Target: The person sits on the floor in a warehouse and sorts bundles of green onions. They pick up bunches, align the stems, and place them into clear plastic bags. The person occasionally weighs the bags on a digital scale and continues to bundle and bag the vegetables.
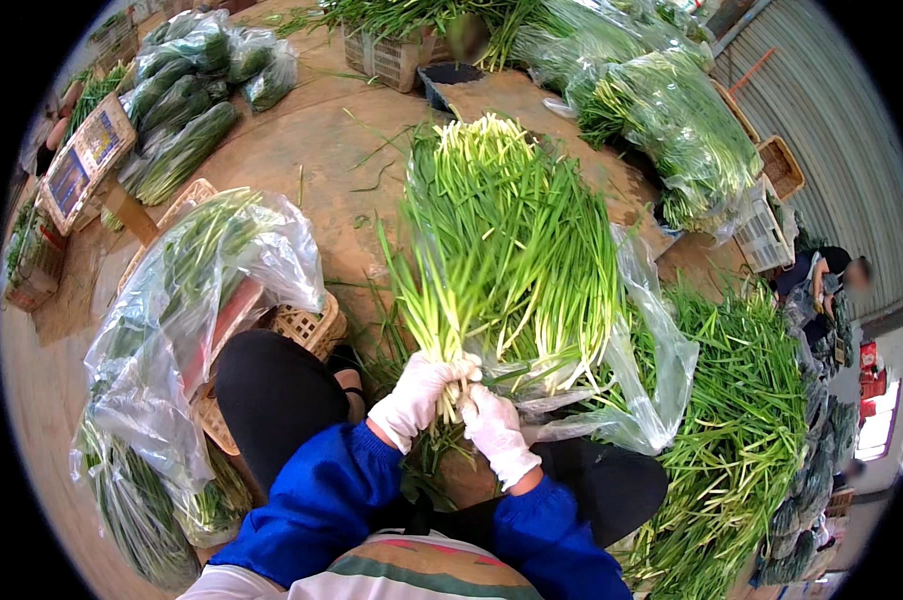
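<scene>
My left hand (425, 394), in a white glove, is closed around the pale stem ends of a bunch of garlic chives (444, 322). The green leaves of that bunch point away from me. My right hand (493, 427), gloved too, has its fingers at the cut ends just below my left hand; whether it grips a few stems cannot be told. Beyond my hands lies a large pile of the same greens (511, 225) on a clear plastic bag (654, 375), whose open edge spreads to the right between my knees and a loose heap.
Loose greens (721, 435) are heaped at the right. At the left, a bagged bundle (196, 300) rests over a basket (309, 326). More bagged greens (189, 82) lie at the upper left and upper right (676, 127). A crate (391, 56) stands at the top; a person (823, 281) works at the far right.
</scene>
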